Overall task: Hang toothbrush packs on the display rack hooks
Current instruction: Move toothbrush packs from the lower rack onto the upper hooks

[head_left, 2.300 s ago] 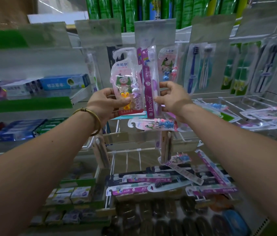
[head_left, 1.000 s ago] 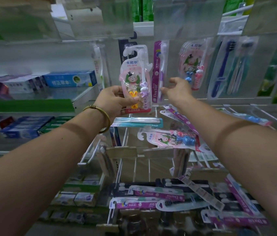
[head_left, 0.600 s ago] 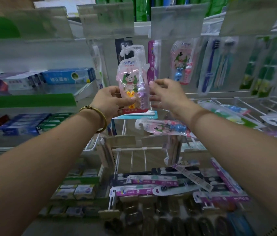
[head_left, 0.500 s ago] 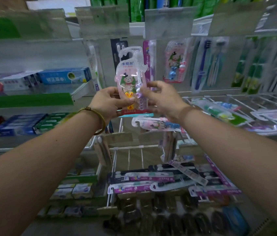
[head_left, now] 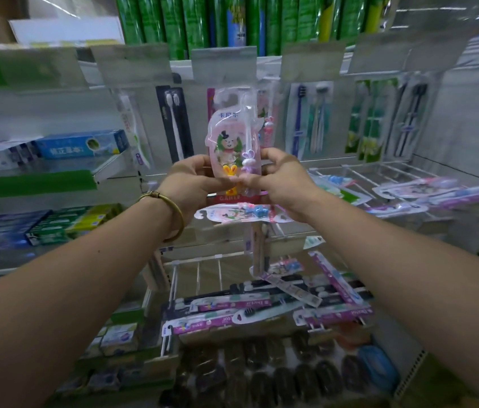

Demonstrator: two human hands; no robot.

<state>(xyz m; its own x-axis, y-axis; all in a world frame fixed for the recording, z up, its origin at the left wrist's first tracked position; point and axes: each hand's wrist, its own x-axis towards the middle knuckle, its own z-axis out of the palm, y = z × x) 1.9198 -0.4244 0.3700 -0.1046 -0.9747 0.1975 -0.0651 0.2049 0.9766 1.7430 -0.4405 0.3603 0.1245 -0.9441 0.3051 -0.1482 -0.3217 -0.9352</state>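
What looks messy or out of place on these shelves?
Several toothbrush packs lie flat on the wire rack at right instead of hanging, and purple packs are strewn crosswise on the lower shelf. The left hand and right hand hold a pink pack, not yet hung.

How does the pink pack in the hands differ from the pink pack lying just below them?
The held pack stands upright, gripped low down by the left hand and right hand; the lying pack lies flat on its side, in neither hand. The held pack carries a purple rabbit figure, the lying pack a blue one. Both are pink blister packs with cartoon print.
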